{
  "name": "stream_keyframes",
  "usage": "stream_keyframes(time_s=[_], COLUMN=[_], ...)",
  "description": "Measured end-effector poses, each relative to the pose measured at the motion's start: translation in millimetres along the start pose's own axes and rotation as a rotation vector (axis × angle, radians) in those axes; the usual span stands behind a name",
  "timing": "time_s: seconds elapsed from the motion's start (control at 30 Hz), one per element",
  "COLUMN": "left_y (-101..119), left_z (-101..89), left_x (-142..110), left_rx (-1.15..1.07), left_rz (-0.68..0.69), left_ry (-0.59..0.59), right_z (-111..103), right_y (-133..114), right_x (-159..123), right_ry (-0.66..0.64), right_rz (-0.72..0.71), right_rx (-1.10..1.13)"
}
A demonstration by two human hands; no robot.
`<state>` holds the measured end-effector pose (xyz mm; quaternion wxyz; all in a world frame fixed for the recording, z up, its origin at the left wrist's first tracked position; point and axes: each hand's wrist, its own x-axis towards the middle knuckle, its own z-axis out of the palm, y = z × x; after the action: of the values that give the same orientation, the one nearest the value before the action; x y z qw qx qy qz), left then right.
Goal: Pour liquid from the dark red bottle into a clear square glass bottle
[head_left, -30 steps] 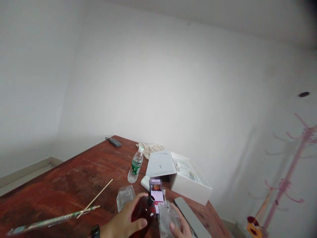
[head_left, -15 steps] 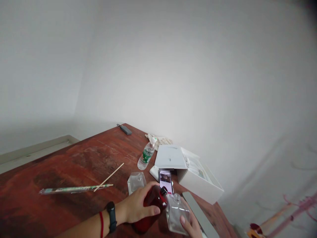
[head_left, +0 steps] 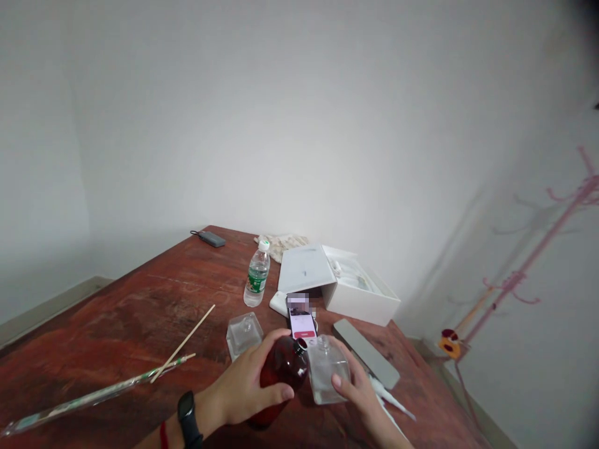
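Observation:
My left hand (head_left: 246,386) is wrapped round a dark red-brown bottle (head_left: 279,373), tilted so that its black neck leans toward a clear square glass bottle (head_left: 326,373). My right hand (head_left: 362,394) grips that clear bottle from the right side. The two bottles touch near their tops, low over the red-brown wooden table (head_left: 140,318). A black band sits on my left wrist.
A second clear glass bottle (head_left: 243,332) stands left of my hands. Behind them lie a lit phone (head_left: 301,323), a plastic water bottle (head_left: 257,282), an open white box (head_left: 337,285), a grey flat bar (head_left: 365,353), a thin stick (head_left: 182,343) and a wrapped rod (head_left: 93,396).
The view has swung and dropped a little. My left hand has tipped the red-brown bottle closer to the clear bottle, and my right hand has come further into view.

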<state>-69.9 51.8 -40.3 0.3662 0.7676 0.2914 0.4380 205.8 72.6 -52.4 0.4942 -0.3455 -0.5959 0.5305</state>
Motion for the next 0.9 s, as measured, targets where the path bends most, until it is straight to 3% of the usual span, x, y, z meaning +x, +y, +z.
stream_keyframes(time_s=[0.17, 0.4, 0.7, 0.9], left_y=[-10.2, -36.7, -17.0, -19.4], left_z=[-1.2, -3.6, -3.8, -2.6], left_x=[-0.7, -6.0, -6.7, -7.2], left_rx=[0.003, 0.004, 0.014, 0.012], left_rz=[-0.028, -0.108, -0.141, -0.125], left_ry=[-0.006, -0.024, -0.032, -0.025], right_z=[-3.6, 3.0, 5.3, 7.2], right_y=[-5.2, -1.9, -10.4, -13.1], right_x=[-1.1, -2.0, -1.0, -2.0], right_ry=[-0.104, 0.020, -0.074, -0.060], right_rz=[-0.008, -0.043, -0.022, -0.012], right_rx=[0.034, 0.120, 0.154, 0.158])
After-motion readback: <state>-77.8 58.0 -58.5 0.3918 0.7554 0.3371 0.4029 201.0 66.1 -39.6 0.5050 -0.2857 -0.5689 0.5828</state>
